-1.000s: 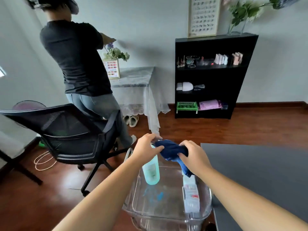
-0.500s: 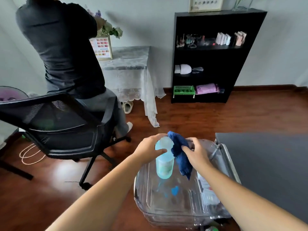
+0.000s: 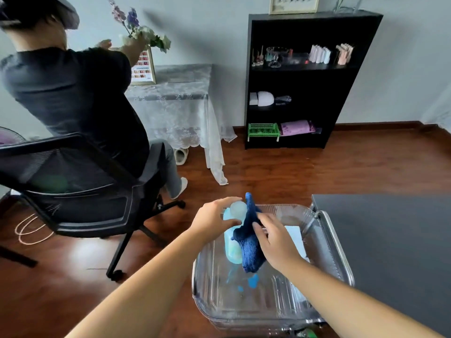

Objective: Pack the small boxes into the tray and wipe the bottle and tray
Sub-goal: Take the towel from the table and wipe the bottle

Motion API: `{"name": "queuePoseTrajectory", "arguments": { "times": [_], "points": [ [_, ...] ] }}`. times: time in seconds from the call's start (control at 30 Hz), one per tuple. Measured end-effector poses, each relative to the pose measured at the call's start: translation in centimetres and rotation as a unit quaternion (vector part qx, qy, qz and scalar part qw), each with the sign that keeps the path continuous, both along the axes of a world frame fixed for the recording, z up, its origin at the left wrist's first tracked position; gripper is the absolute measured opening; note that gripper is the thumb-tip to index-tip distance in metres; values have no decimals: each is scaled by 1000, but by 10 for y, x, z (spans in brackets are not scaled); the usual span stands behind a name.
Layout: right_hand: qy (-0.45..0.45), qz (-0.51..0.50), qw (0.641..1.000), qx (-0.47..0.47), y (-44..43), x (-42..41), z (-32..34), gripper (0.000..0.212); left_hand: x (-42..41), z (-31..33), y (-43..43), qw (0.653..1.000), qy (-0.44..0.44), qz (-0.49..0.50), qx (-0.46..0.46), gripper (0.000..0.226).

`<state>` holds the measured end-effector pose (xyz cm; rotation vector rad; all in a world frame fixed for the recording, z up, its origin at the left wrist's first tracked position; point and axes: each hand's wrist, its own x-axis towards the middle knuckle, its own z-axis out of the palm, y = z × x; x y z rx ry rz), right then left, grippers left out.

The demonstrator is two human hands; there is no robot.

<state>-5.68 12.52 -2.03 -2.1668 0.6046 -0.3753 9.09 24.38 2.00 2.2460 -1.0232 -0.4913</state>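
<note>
A pale blue bottle [image 3: 231, 242] with a frosted cap is held upright above the clear plastic tray [image 3: 214, 286]. My left hand [image 3: 214, 220] grips its neck and top. My right hand [image 3: 275, 240] holds a dark blue cloth [image 3: 249, 242] pressed against the bottle's right side. White small boxes [image 3: 296, 237] lie in the tray's right part, mostly hidden behind my right hand and forearm.
A dark grey table [image 3: 390, 252] is at the right, touching the tray's metal-edged side. A person sits in a black office chair [image 3: 80, 196] at the left, reaching toward flowers on a lace-covered table [image 3: 175, 106]. A black shelf unit [image 3: 300, 79] stands against the far wall.
The cloth has slid from the bottle's top down along its right side, with my right hand lower. The view has tilted down. The other person has sat into the chair.
</note>
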Motion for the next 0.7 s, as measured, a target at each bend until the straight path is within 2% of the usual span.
{"name": "queuePoseTrajectory", "arguments": {
  "times": [0.17,0.3,0.47,0.63,0.7],
  "points": [
    [-54,-23,997,-46,0,2,-3,29,-7,4,-2,1000,-10,-2,9,52],
    [-79,-10,997,7,-4,6,-3,31,-17,3,-2,997,-9,66,-25,49],
    [-19,46,999,-3,-10,9,-5,49,-26,0,-7,991,8,126,-51,40],
    [40,82,994,55,-25,28,-3,49,-15,5,-6,994,52,92,-40,43],
    [34,108,991,68,-23,28,-1,50,-7,7,-4,994,78,70,-20,48]
  ]
}}
